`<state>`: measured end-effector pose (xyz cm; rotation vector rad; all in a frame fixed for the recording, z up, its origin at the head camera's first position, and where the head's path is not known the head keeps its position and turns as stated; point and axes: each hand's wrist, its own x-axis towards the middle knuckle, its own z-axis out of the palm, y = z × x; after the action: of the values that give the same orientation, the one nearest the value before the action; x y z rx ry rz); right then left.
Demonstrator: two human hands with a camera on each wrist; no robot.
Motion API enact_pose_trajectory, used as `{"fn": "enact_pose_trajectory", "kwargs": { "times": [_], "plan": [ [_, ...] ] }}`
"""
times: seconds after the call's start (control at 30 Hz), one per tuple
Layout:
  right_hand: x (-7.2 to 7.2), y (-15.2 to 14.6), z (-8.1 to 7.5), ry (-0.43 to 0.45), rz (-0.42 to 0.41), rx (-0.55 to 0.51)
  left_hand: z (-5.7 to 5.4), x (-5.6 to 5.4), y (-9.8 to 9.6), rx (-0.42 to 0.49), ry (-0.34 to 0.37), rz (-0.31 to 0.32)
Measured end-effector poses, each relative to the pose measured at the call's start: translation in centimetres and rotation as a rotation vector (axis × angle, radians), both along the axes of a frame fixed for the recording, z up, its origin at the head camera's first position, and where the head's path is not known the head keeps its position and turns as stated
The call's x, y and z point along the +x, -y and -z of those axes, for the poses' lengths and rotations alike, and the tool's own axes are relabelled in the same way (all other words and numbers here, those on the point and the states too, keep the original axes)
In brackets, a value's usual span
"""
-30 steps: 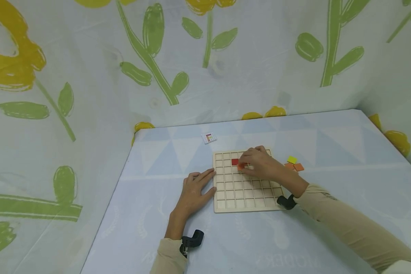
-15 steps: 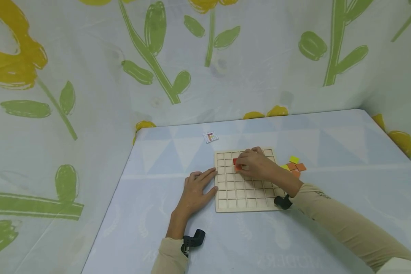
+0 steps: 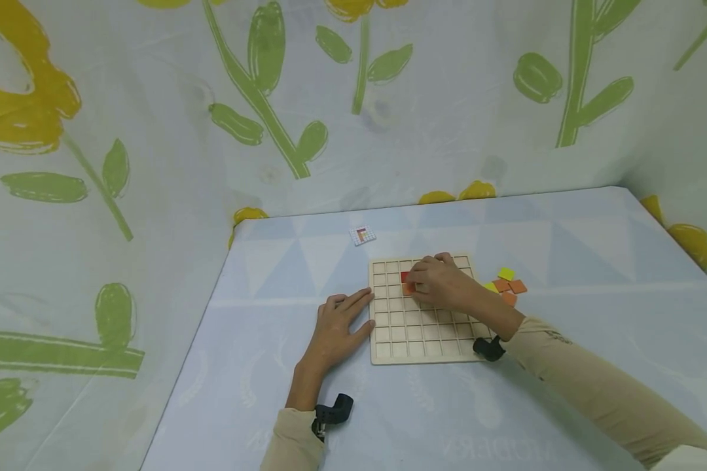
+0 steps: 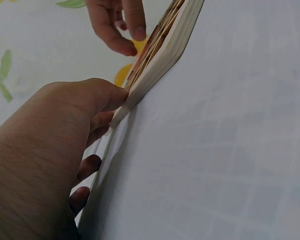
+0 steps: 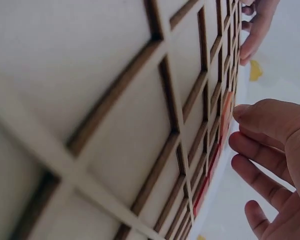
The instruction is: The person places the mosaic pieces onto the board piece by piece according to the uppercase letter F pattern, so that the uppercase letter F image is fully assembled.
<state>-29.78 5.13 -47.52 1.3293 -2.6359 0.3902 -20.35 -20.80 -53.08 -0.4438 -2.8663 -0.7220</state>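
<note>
A square wooden grid board lies on the table. My left hand rests by its left edge, thumb and fingertips touching the side; the left wrist view shows the thumb at the rim. My right hand is over the upper part of the board. An orange tile lies in a cell there, just below a red tile. In the right wrist view the right thumb is right at the orange tile, and the other fingers are loosely bent and apart. My right hand hides some upper cells.
Several loose orange tiles and yellow tiles lie right of the board, partly behind the right forearm. A small pattern card lies beyond the board. Flower-print cloth hangs behind the table.
The orange tile, held by the right fingertips earlier, now lies flat in the cell below the red tile. The right fingers have loosened from it. The left hand stays at the board's edge.
</note>
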Motion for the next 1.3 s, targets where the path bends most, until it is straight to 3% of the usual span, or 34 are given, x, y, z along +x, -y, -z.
{"fn": "enact_pose_trajectory", "kwargs": {
  "times": [0.2, 0.63, 0.83, 1.1, 1.3],
  "plan": [
    [0.6, -1.6, -0.9, 0.043, 0.016, -0.051, 0.1, 0.0, -0.1, -0.01, 0.002, -0.006],
    [1.8, -6.9, -1.2, 0.004, 0.073, -0.123, 0.5, -0.2, -0.1, 0.002, -0.003, 0.0],
    [2.1, -9.2, -1.4, 0.031, 0.139, -0.095, 0.7, -0.2, -0.1, -0.014, 0.009, -0.007],
    [2.2, -11.1, -1.5, -0.017, 0.167, -0.089, 0.5, -0.1, -0.2, 0.003, 0.018, -0.007],
    [2.7, -12.5, -1.6, 0.027, 0.206, -0.085, 0.5, -0.1, -0.4, 0.013, 0.018, -0.008]
  ]
}}
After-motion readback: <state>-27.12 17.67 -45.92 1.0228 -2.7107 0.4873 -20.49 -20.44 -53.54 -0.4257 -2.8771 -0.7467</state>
